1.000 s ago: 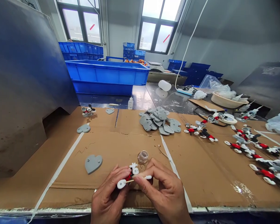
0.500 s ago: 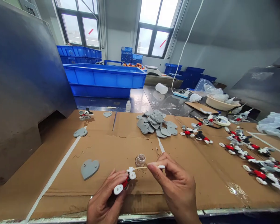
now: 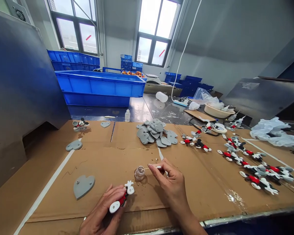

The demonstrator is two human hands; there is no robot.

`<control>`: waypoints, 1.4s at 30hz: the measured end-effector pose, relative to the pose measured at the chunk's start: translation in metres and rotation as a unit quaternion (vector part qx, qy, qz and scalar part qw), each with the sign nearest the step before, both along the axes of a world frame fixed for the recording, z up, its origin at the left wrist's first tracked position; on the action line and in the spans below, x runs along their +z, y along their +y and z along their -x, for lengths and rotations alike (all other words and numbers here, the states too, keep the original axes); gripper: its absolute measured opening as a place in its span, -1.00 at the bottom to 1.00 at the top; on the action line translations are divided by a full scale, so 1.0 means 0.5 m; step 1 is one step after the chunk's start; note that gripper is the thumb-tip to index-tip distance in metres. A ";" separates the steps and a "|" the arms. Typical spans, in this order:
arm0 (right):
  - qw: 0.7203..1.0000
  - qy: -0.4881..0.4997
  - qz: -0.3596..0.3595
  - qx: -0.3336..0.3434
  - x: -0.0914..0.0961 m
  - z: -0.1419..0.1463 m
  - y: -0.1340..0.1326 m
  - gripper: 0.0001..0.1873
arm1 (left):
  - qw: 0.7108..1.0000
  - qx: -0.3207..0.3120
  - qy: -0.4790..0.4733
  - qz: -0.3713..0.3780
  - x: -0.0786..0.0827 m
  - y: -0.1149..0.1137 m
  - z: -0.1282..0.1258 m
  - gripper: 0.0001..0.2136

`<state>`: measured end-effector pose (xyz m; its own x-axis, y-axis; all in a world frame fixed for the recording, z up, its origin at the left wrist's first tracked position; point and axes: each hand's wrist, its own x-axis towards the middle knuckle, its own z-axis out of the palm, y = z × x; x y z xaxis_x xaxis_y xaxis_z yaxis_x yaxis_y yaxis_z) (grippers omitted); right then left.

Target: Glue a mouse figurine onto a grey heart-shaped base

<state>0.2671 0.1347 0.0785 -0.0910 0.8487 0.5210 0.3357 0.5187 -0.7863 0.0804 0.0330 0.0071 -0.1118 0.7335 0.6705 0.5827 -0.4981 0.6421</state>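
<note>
My left hand (image 3: 104, 209) is closed round a small mouse figurine (image 3: 123, 197) in red, black and white, its white feet and one white hand sticking out past my fingers. Between thumb and fingers, my right hand (image 3: 170, 182) pinches a cotton swab (image 3: 147, 168). The swab's thin tip is at the mouth of a small clear glass jar (image 3: 139, 174) standing on the cardboard. To the left of my left hand lies a grey heart-shaped plate (image 3: 84, 186) with a small peg near one lobe.
A pile of grey heart plates (image 3: 156, 132) lies beyond the jar. Several mouse figurines (image 3: 257, 181) are spread at the right. A dropper bottle (image 3: 127, 115) and a blue crate (image 3: 100, 86) stand behind. A metal panel (image 3: 24, 75) rises at the left.
My right hand has moved the swab away from the figurine's white hand to the glass jar. My left hand still grips the figurine. The camera view has shifted right.
</note>
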 end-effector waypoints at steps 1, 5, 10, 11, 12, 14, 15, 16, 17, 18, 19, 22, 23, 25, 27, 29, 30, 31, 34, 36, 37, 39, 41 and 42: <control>1.000 0.010 0.002 -0.001 0.006 0.000 -0.005 -0.68 | 1.000 0.004 -0.007 -0.001 0.003 0.000 -0.004 -0.67; 0.999 0.042 0.010 0.027 0.029 0.003 -0.034 -0.76 | 1.000 0.009 -0.025 0.008 0.011 -0.003 -0.010 -0.69; 0.996 0.042 -0.006 0.075 0.032 0.011 -0.066 -0.81 | 0.999 0.001 -0.032 0.013 0.010 -0.007 -0.009 -0.68; 0.996 0.037 -0.004 0.077 0.031 0.013 -0.068 -0.80 | 0.999 0.001 -0.036 0.014 0.010 -0.007 -0.010 -0.68; 0.996 0.031 0.000 0.078 0.029 0.014 -0.069 -0.79 | 0.999 0.005 -0.042 0.015 0.011 -0.008 -0.011 -0.69; 0.997 0.021 0.007 0.078 0.027 0.016 -0.068 -0.78 | 0.998 0.013 -0.057 0.019 0.012 -0.008 -0.014 -0.70; 0.997 0.019 0.008 0.079 0.027 0.016 -0.067 -0.77 | 0.998 0.015 -0.062 0.020 0.013 -0.008 -0.015 -0.70; 0.997 0.018 0.010 0.081 0.027 0.017 -0.066 -0.77 | 0.998 0.014 -0.062 0.020 0.014 -0.008 -0.015 -0.70; 0.996 0.019 0.011 0.081 0.028 0.017 -0.066 -0.77 | 0.998 0.013 -0.059 0.018 0.014 -0.007 -0.016 -0.70; 0.996 0.022 0.009 0.080 0.029 0.017 -0.066 -0.77 | 0.998 0.010 -0.053 0.017 0.014 -0.006 -0.015 -0.69; 0.996 0.026 0.006 0.079 0.032 0.017 -0.067 -0.77 | 0.999 0.007 -0.048 0.016 0.014 -0.006 -0.015 -0.69; 0.996 0.036 -0.004 0.084 0.039 0.019 -0.074 -0.79 | 0.999 0.009 -0.045 0.024 0.013 -0.004 -0.015 -0.70; 0.995 0.039 -0.005 0.092 0.041 0.020 -0.078 -0.80 | 0.998 0.010 -0.050 0.029 0.013 -0.005 -0.015 -0.71; 0.993 0.043 -0.005 0.111 0.043 0.025 -0.086 -0.81 | 0.997 0.010 -0.065 0.033 0.014 -0.006 -0.017 -0.72; 0.991 0.034 -0.005 0.127 0.043 0.031 -0.093 -0.82 | 0.997 0.007 -0.074 0.029 0.016 -0.007 -0.019 -0.72; 0.990 0.018 -0.003 0.137 0.040 0.038 -0.098 -0.83 | 0.997 0.006 -0.075 0.025 0.017 -0.008 -0.019 -0.72; 0.990 0.012 -0.004 0.140 0.039 0.041 -0.100 -0.83 | 0.997 0.006 -0.075 0.026 0.017 -0.008 -0.018 -0.72; 0.990 0.008 -0.006 0.143 0.037 0.044 -0.101 -0.84 | 0.997 0.007 -0.075 0.028 0.017 -0.009 -0.018 -0.72; 0.988 0.005 -0.010 0.157 0.033 0.051 -0.103 -0.85 | 0.996 0.008 -0.081 0.032 0.016 -0.009 -0.017 -0.72; 0.985 0.007 0.002 0.170 0.033 0.052 -0.105 -0.86 | 0.996 0.009 -0.082 0.031 0.015 -0.009 -0.018 -0.72; 0.985 0.015 0.010 0.172 0.034 0.051 -0.105 -0.87 | 0.996 0.011 -0.083 0.030 0.016 -0.009 -0.019 -0.72; 0.985 0.050 0.033 0.164 0.037 0.045 -0.106 -0.87 | 0.996 0.014 -0.082 0.031 0.017 -0.009 -0.021 -0.71; 0.981 0.108 0.065 0.147 0.040 0.034 -0.104 -0.87 | 0.997 0.013 -0.076 0.028 0.018 -0.009 -0.018 -0.70; 0.977 0.142 0.085 0.137 0.041 0.027 -0.100 -0.87 | 0.997 0.011 -0.069 0.027 0.018 -0.009 -0.015 -0.70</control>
